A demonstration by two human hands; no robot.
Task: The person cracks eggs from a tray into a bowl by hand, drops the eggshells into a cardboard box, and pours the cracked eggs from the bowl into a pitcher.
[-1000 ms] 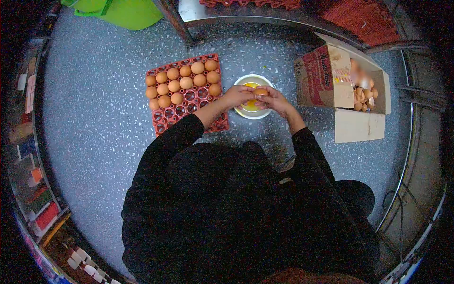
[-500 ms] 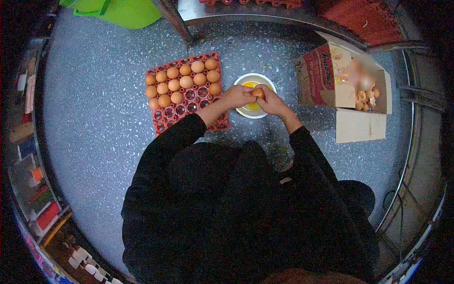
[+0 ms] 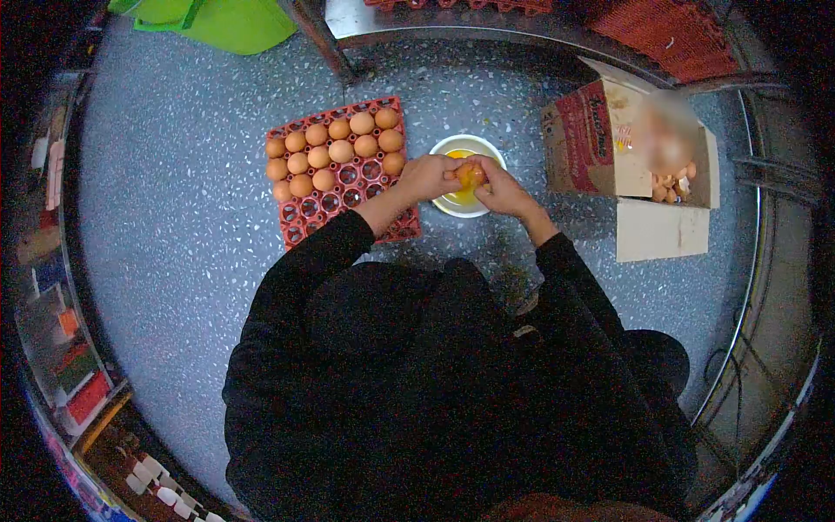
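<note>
Over a white bowl (image 3: 470,139) on the floor, my two hands hold a cracked brown egg (image 3: 470,177) between them. My left hand (image 3: 428,178) grips the egg from the left, its fingers closed on the shell. On the other side my right hand (image 3: 504,190) pinches the shell. Yellow egg shows between the opened halves. Inside the bowl lies yellow liquid egg (image 3: 461,155), partly covered by my hands. Left of the bowl, a red egg tray (image 3: 329,203) carries several whole brown eggs (image 3: 341,151) in its far rows; my left forearm crosses its near right corner.
At the right stands an open cardboard box (image 3: 583,143) with broken eggshells (image 3: 670,187) inside, one flap folded onto the floor. A green plastic container (image 3: 230,24) sits at the back left near a metal table leg (image 3: 322,39). Red trays (image 3: 670,39) are stacked at the back right.
The egg in my hands has come apart, and yellow egg now shows between the shell halves. My hands have turned slightly and stay above the bowl.
</note>
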